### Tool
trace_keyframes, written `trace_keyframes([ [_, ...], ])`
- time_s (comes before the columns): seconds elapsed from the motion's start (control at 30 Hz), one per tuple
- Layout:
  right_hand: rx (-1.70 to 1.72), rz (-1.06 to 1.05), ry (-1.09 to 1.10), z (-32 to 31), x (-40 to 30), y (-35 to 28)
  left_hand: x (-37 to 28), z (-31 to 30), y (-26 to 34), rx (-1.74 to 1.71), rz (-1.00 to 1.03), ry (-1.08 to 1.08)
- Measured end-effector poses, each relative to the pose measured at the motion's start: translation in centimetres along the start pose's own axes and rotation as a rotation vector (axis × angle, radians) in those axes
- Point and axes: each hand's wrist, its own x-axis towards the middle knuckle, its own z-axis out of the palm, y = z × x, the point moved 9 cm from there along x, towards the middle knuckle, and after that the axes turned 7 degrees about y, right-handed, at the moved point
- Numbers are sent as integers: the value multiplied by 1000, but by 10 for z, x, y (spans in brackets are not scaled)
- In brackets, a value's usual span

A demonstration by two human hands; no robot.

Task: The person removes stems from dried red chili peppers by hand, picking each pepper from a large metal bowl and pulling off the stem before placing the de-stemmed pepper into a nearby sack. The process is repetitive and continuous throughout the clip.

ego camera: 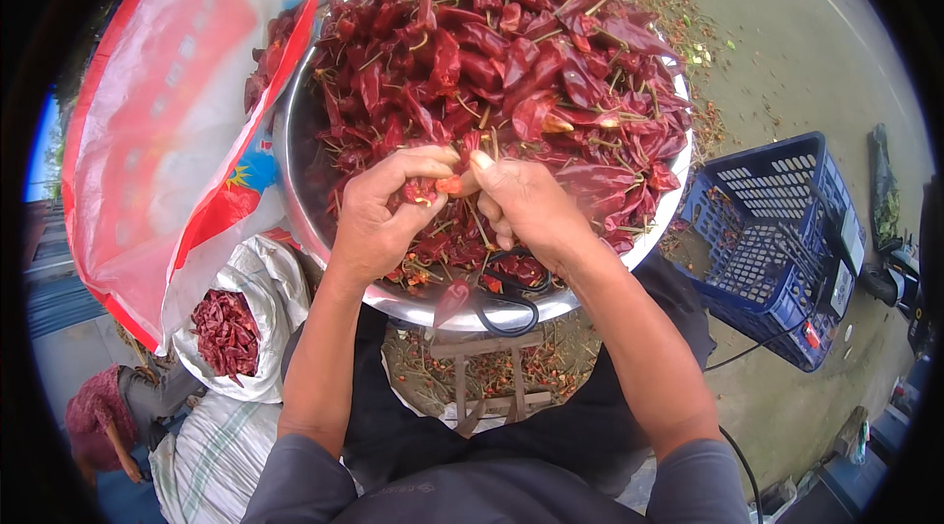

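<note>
Dried red chili peppers (pixel 479 45) with thin stems are heaped in a wide metal basin (pixel 667 222) before me. Over the basin's near part, my left hand (pixel 391 211) is closed around a few red chili pieces, with an orange-red bit showing at the fingertips. My right hand (pixel 523 207) meets it, thumb and forefinger pinched close to a chili stem; whether they grip it is hard to tell. Black-handled scissors (pixel 509 314) lie at the near rim, their blades hidden. A blurred dark red chili (pixel 451 301) shows below my left hand, over the rim.
A red and white plastic sack (pixel 147 118) stands open at the left, beside a white woven sack (pixel 276 281) of chilies. Another person (pixel 110 413) bends at lower left. A blue plastic crate (pixel 767 251) is at right. A wooden stand (pixel 487 347) and scattered stems are below.
</note>
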Motion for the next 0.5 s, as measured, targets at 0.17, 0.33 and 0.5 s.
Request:
trace_keyframes([
  [0.17,153,57,-104,7,1,14,-17,22,20,178,194,-217],
  [0.33,310,155,-169,25,-5,25,-33,38,28,120,204,-372],
  [0.5,-239,-266,66,4,7,-9,-31,1,19,-110,-23,-65],
])
